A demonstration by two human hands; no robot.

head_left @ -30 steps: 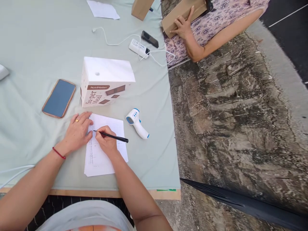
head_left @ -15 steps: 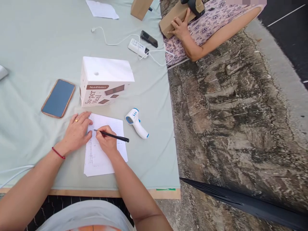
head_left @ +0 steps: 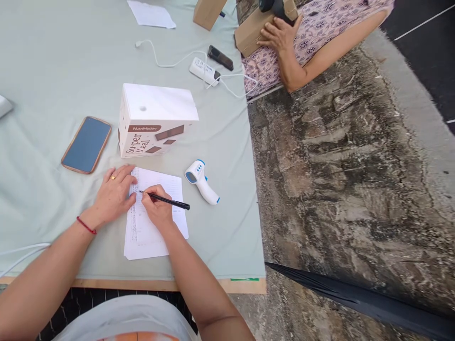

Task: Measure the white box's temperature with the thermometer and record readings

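My right hand [head_left: 158,207] grips a black pen [head_left: 170,201], its tip on a stack of paper sheets [head_left: 152,237] that carries rows of small handwriting along the left side. Flat on the left edge of the paper rests my left hand [head_left: 115,192], fingers spread, a ring on one finger. Just beyond the sheets stands a white box [head_left: 159,102] printed "NutriMotion Super Meal". A white and blue infrared thermometer [head_left: 202,181] lies to the right of the paper. On the left, a smartphone [head_left: 86,145] in a brown case lies screen up.
A pale green cloth [head_left: 227,237] covers the table. Toward the back lie a white power bank [head_left: 204,71] with a cable, a black device [head_left: 220,57] and a paper sheet [head_left: 151,14]. At the upper right a person's hand [head_left: 280,35] rests on a cardboard box [head_left: 250,37].
The other person's hand has shifted right along the cardboard box, and the black object there has moved left. My pen has moved very slightly; my left hand stays in place.
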